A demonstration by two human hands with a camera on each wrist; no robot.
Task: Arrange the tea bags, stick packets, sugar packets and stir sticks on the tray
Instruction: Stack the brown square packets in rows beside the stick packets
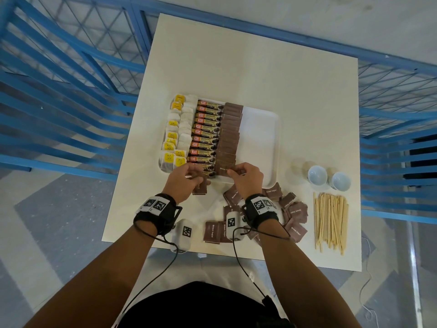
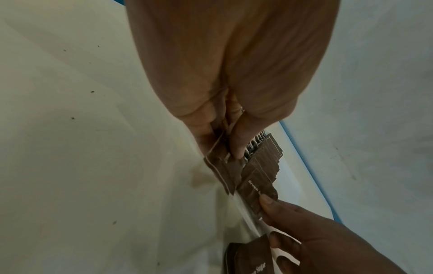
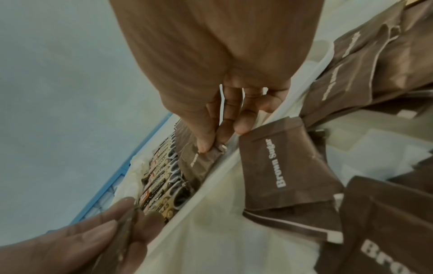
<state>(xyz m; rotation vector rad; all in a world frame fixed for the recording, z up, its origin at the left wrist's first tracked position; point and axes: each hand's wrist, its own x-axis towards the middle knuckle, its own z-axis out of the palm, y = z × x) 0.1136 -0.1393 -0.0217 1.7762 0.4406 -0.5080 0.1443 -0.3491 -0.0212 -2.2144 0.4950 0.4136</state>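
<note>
- Brown sugar packet [image 1: 224, 171] pinched at its near corner by right hand [image 1: 248, 179], thumb against fingertips, at the near end of the sugar row [image 1: 230, 136] on the white tray [image 1: 262, 138].
- Left hand [image 1: 186, 179] pinches a small stack of brown sugar packets [image 1: 199, 187] just off the tray's near rim.
- Doing it well, my read: lay the packet overlapping the one behind, edges flush with the row, label up; feed from the left-hand stack one at a time.
- Counts, head view: granules stick packets [image 1: 208, 136], roughly twelve in a column; tea bags [image 1: 176, 133], two rough columns, exact count unclear; sugar row about fifteen, overlap hides some.
- Loose sugar packets [image 1: 293, 211] on the desk [image 1: 260, 74], around a dozen.
- Wooden stir sticks [image 1: 329, 220], a bundle, not countable, untouched; two white cups [image 1: 328, 177] beside them.
</note>
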